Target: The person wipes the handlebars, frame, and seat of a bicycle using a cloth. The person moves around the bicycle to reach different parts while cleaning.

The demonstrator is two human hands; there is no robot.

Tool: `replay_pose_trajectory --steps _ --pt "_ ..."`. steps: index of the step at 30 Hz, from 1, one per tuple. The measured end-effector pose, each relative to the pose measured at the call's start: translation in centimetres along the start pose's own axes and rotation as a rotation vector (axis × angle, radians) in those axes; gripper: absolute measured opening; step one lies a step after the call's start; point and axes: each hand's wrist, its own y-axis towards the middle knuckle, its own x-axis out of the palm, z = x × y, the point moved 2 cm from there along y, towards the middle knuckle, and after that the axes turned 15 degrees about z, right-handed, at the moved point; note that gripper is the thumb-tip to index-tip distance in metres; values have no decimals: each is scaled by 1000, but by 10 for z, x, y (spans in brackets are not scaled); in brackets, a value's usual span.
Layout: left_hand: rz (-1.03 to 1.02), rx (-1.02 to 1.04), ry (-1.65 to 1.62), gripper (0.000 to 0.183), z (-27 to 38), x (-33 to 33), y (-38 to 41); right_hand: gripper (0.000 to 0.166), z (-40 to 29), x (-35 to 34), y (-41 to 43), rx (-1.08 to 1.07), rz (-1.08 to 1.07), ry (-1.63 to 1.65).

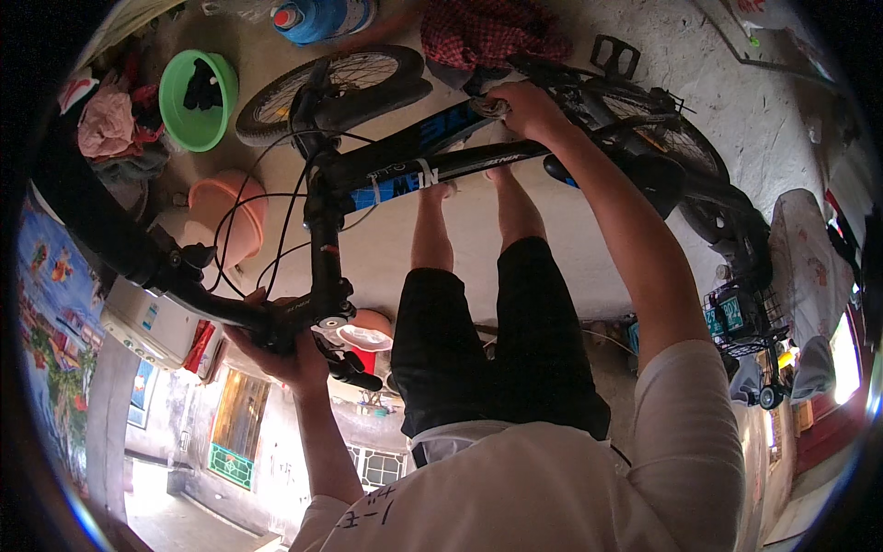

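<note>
A black bicycle with blue panels stands across the floor in front of me, its front wheel [269, 114] at the left and its rear wheel [700, 148] at the right. My left hand [300, 359] grips the handlebar [221, 303] at its middle, by the stem [293, 312]. Black cables loop forward from there. In my right hand [534, 114] is a crumpled greyish cloth [491, 107], pressed against the down tube [417, 134] near its lower end. The top tube [476, 160] runs nearer to me, and the saddle [652, 183] sits below my right forearm.
Beyond the front wheel are a green basin [229, 103] holding dark fabric, and a blue bottle [321, 21] with a red cap. A pink basin [252, 214] stands at the left. Red checked fabric [490, 31] lies behind the bicycle. A wire basket [759, 324] is at the right.
</note>
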Motion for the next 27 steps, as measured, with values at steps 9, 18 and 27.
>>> replay_pose_trajectory --steps 9,18,27 --pt "5 10 9 88 -2 -2 -2 42 -76 -13 -27 -314 55 161" --pt "-12 -21 -20 85 0 -1 0 47 -54 -5 -21 -308 63 239" --pt "-20 -16 -34 84 4 0 0 46 20 9 13 127 13 -36"
